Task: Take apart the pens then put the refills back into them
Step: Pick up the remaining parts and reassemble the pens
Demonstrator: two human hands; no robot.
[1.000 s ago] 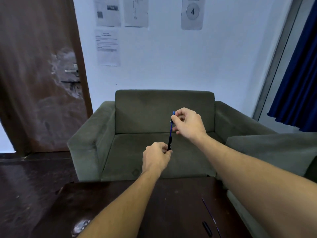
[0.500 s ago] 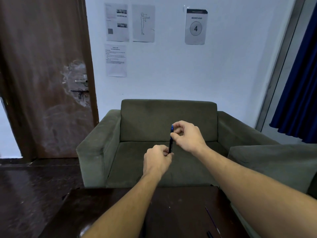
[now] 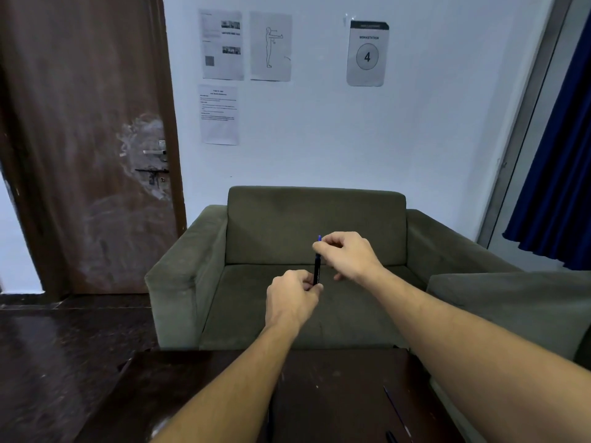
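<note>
While the left hand (image 3: 292, 300) holds the black pen barrel (image 3: 317, 271) upright in the air, the right hand (image 3: 347, 255) pinches the blue refill (image 3: 319, 238) at its top; a loose refill (image 3: 395, 407) lies on the counter (image 3: 335, 394).

You have one view, from a wide-angle camera on your head, looking forward and slightly down. It faces the sofa (image 3: 287, 225) and wall (image 3: 319, 139). The table (image 3: 335, 394) is lowest in frame, with your left hand (image 3: 292, 298) and right hand (image 3: 348, 255) near, at centre.

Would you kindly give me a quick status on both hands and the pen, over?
Left hand grips black pen barrel upright. Right hand pinches blue refill at barrel's top. Nothing in the way.
</note>
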